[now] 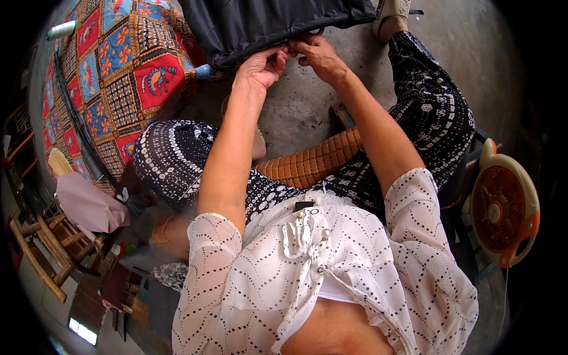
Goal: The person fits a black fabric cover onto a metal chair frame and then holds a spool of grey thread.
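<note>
Head view: black shiny fabric piece (278, 23) is before person, above floor. At its near edge, left hand (263, 68) and right hand (319, 58) almost meet, fingers bent; cannot tell if they pinch edge. Left of fabric piece: patchwork-print cloth (157, 83). Nearer to person than fabric piece: brown segmented seat cover (313, 158). Far right of it: orange-white electric fan (502, 204).

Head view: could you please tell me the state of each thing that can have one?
Shiny black fabric: creased along its near edge.
Left hand: fingers curled at that edge.
Right hand: fingers bent at that edge.
Red-and-blue patterned cloth: draped.
Round orange-white fan: running or not, cannot tell.
</note>
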A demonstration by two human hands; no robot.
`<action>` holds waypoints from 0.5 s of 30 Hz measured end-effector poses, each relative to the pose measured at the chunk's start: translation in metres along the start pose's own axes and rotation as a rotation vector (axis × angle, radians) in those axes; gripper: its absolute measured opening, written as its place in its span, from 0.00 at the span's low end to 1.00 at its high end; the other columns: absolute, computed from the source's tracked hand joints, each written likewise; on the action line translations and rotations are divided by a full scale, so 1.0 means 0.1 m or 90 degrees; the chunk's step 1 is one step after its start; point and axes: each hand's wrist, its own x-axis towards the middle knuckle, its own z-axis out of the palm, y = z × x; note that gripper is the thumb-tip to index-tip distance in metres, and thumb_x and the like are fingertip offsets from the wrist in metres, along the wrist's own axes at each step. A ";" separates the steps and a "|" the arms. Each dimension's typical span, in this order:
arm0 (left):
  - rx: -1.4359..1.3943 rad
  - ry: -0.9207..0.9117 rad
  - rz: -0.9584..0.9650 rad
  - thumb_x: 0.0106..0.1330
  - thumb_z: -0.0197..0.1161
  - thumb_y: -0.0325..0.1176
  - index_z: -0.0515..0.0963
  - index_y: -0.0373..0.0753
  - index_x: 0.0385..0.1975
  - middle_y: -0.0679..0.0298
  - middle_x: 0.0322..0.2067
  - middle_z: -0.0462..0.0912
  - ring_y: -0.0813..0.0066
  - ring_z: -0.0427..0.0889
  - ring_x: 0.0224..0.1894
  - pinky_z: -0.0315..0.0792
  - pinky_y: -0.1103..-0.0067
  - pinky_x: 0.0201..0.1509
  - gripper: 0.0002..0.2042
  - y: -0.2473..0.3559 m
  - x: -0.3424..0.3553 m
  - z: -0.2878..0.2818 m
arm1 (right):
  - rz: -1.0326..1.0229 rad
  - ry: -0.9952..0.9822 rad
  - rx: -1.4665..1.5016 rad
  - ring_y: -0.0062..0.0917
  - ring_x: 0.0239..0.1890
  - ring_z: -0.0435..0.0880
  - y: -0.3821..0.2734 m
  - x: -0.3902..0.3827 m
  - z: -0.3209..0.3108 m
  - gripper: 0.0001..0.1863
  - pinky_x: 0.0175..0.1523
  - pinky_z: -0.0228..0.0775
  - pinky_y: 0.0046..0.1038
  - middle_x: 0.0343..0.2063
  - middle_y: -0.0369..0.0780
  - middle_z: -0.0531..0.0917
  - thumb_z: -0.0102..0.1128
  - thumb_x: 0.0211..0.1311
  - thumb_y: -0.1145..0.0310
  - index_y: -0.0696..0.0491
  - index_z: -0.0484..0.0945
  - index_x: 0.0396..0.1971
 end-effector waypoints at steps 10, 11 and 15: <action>-0.007 0.000 -0.021 0.54 0.57 0.21 0.70 0.26 0.31 0.60 0.24 0.73 0.79 0.73 0.21 0.73 0.89 0.21 0.07 0.02 -0.03 0.02 | -0.009 0.018 -0.022 0.21 0.32 0.75 -0.08 -0.06 0.02 0.12 0.33 0.63 0.21 0.30 0.37 0.79 0.56 0.48 0.65 0.55 0.77 0.32; -0.010 -0.003 -0.021 0.54 0.57 0.21 0.70 0.26 0.31 0.61 0.24 0.73 0.79 0.73 0.21 0.73 0.89 0.21 0.07 0.02 -0.02 0.01 | -0.018 0.021 -0.033 0.21 0.32 0.75 -0.08 -0.06 0.02 0.12 0.33 0.63 0.21 0.30 0.37 0.79 0.56 0.47 0.65 0.55 0.78 0.32; -0.036 -0.010 -0.032 0.54 0.57 0.21 0.70 0.26 0.31 0.61 0.24 0.73 0.79 0.73 0.21 0.73 0.89 0.21 0.07 0.02 0.01 0.00 | -0.034 0.006 -0.029 0.20 0.31 0.74 -0.08 -0.02 0.00 0.12 0.33 0.63 0.21 0.29 0.37 0.79 0.56 0.47 0.65 0.55 0.78 0.31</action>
